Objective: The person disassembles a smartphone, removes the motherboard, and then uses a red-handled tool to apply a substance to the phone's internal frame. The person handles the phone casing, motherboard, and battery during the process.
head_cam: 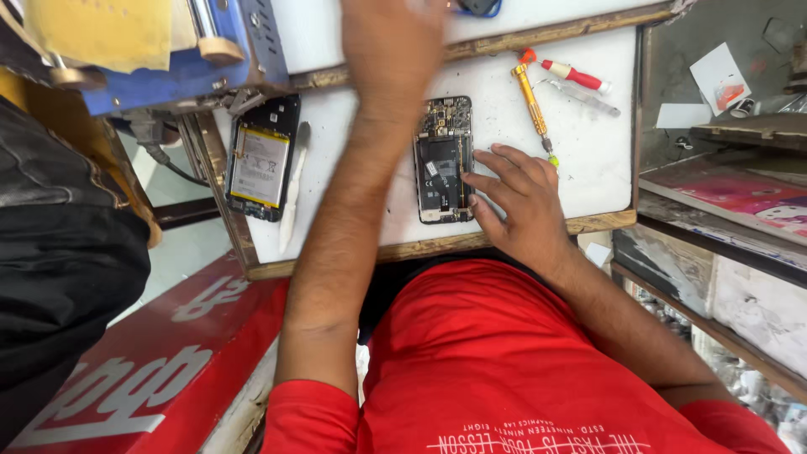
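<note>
The red shirt (521, 361) fills six o'clock — above it the right hand (517, 202) spreads flat against the opened phone (444, 160), battery out, at center, while the left hand (391, 46) reaches twelve o'clock, grip unclear.

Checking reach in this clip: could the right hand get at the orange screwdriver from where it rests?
Probably yes. The right hand rests beside the opened phone, and the orange screwdriver lies just beyond its fingertips on the white table, with nothing between.
</note>
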{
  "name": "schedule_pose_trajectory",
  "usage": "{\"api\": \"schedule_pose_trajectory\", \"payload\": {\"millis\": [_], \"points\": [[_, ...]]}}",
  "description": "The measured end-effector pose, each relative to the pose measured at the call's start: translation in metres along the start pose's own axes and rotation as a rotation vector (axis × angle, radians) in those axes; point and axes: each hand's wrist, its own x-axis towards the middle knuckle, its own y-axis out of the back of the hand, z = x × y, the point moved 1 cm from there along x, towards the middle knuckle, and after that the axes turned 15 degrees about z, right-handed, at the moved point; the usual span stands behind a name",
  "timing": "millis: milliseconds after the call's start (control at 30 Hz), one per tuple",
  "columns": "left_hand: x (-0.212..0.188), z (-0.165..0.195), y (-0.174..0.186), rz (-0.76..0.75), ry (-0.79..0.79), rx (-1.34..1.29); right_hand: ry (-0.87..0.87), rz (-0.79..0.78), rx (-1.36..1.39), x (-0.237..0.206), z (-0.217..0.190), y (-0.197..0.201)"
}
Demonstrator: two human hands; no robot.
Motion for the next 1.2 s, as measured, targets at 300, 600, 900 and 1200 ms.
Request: {"api": "schedule_pose_trajectory", "payload": {"millis": [300, 600, 900, 1200], "points": [[-0.027, 0.049, -0.026, 0.333, -0.285, -0.158, 0.021, 0.012, 0.010, 0.001, 0.004, -0.002], [-0.128, -0.002, 0.077, 0.232, -0.162, -0.312, 0.001, 0.014, 0.034, 0.001, 0.002, 0.000], [-0.208, -0.033, 0.112, 0.080, -0.040, -0.290, 0.049, 0.040, 0.063, 0.006, 0.001, 0.008], [-0.198, -0.040, 0.085, 0.115, -0.069, -0.080, 0.080, 0.050, 0.018, 0.003, 0.008, 0.008]]}}
